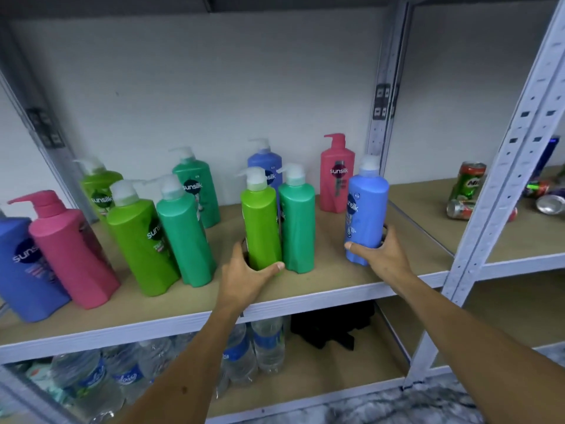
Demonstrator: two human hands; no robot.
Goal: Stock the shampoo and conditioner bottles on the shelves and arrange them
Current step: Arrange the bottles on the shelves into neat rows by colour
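Gripping the lime bottle point(261, 221) low at frame centre, my left hand point(246, 275) curls its fingers round it. My right hand point(382, 255) wraps the blue bottle point(365, 215) on the shelf point(336, 289).

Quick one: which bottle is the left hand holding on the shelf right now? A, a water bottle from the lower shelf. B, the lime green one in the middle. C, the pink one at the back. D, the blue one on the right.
B: the left hand grips the base of the lime green bottle, while the right hand holds the blue bottle.
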